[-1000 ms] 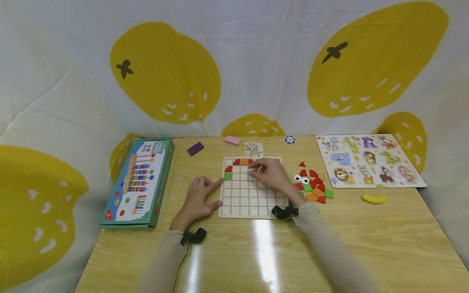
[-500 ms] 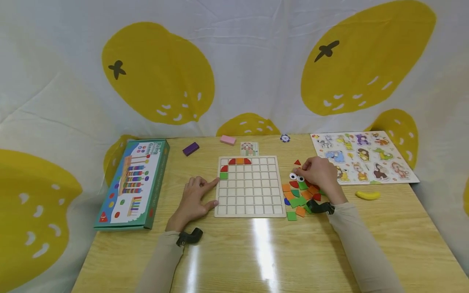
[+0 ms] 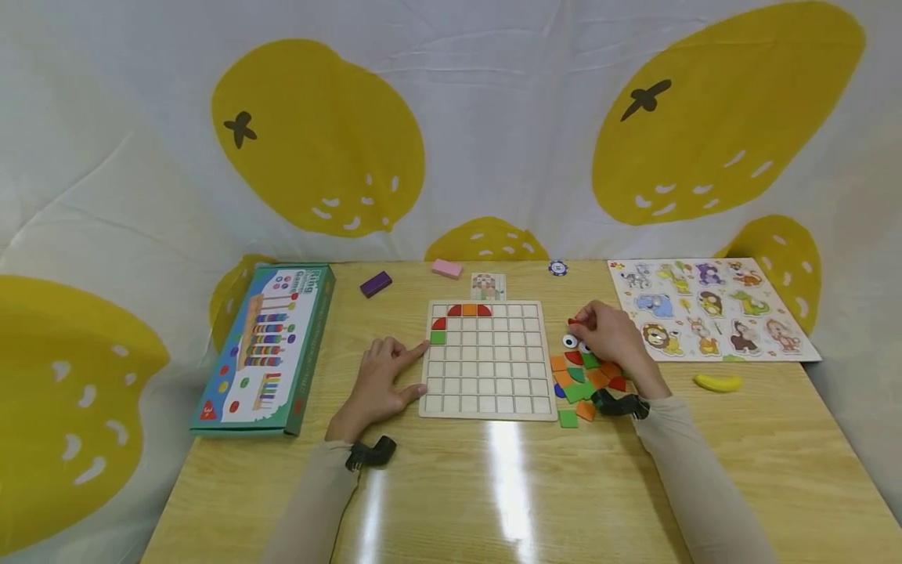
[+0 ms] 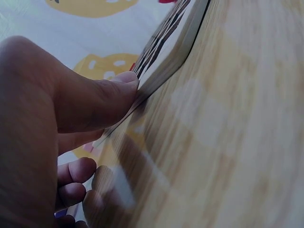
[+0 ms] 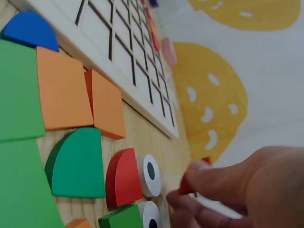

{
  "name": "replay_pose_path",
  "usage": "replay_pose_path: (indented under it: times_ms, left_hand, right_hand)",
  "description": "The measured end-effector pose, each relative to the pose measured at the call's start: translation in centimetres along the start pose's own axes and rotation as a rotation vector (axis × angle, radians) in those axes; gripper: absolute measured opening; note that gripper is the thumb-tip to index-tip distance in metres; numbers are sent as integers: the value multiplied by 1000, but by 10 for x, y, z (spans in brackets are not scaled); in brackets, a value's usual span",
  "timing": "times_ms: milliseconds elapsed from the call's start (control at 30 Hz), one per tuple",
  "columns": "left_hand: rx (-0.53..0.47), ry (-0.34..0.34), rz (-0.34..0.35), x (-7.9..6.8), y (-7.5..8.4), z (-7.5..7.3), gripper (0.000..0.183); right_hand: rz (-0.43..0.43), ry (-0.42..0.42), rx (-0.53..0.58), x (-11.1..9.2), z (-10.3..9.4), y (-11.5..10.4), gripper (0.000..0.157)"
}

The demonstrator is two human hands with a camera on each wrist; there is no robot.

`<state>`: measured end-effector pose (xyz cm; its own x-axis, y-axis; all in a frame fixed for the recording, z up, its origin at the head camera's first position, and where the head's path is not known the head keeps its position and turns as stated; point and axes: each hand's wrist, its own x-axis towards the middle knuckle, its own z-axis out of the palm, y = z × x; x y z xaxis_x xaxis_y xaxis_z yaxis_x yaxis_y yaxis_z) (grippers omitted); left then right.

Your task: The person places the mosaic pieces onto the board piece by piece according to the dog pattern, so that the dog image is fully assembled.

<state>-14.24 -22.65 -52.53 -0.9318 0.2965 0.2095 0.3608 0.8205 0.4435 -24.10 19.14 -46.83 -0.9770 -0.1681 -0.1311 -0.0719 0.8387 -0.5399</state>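
Observation:
In the head view, my left hand (image 3: 377, 384) touches the left edge of a wooden grid board (image 3: 486, 372) with thumb and index fingertips. Its thumb lies against the board's side in the left wrist view. Between thumb and fingers of my right hand (image 3: 613, 333) is a small red triangle (image 5: 186, 184), partly hidden by the fingertips. Below that hand lies a loose pile with green squares (image 3: 579, 392), orange pieces (image 5: 64, 90), red quarter-circles (image 5: 126, 178) and white eye discs (image 3: 569, 341). On the board sit red quarter-circles (image 3: 439, 323), an orange square (image 3: 469, 310) and a green square (image 3: 438, 338).
A pattern card (image 3: 488, 287) lies behind the board, near pink (image 3: 447, 269) and purple (image 3: 377, 284) blocks and a poker chip (image 3: 558, 269). At left is a ring game box (image 3: 264, 352); at right, an animal puzzle (image 3: 712, 309) and a toy banana (image 3: 719, 383).
My right hand has left a red quarter-circle in the board's top row, moved right to the pile and picked up the red triangle from the table. The left hand stays at the board's edge.

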Motion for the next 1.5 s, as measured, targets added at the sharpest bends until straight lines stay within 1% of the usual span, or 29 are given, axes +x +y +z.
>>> replay_pose_path:
  times_ms: [133, 233, 300, 367, 467, 600, 700, 833, 967, 1100, 1200, 1333, 1500]
  left_hand:
    - [1, -7, -14, 1, 2, -1, 72]
    - [5, -7, -17, 1, 2, -3, 72]
    - [5, -9, -20, 1, 2, -3, 72]
    - [3, -8, -18, 1, 1, -3, 72]
    - [0, -10, -18, 0, 1, -2, 72]
    - [-1, -9, -17, 1, 1, -1, 72]
    - [-6, -13, -22, 1, 3, -2, 72]
    - [-12, -22, -27, 2, 4, -2, 72]
    - [-10, -19, -15, 2, 4, -2, 73]
    - [-9, -11, -6, 2, 4, -1, 72]
    - [-5, -10, -5, 3, 3, -1, 73]
    - [7, -8, 0, 3, 2, -1, 73]
    - [11, -6, -8, 1, 1, -2, 73]
  right_hand:
    - [-160, 56, 142, 3, 6, -4, 23]
    - [-289, 104, 232, 7, 13, -15, 20]
    - [-346, 121, 269, 9, 19, -26, 21]
    - [-387, 106, 295, 10, 26, -38, 25]
    - [-403, 37, 329, 11, 39, -56, 29]
    - [-441, -49, 382, 14, 63, -80, 30]
    - [-473, -99, 429, 15, 80, -97, 25]
    - [-474, -148, 437, 15, 97, -116, 14]
    - [-497, -164, 421, 17, 110, -129, 10]
    - [-530, -164, 376, 18, 120, -137, 8]
    - [-542, -140, 343, 18, 125, -140, 7]
    - [-543, -103, 328, 18, 128, -143, 8]
    - [-548, -85, 297, 18, 131, -146, 9]
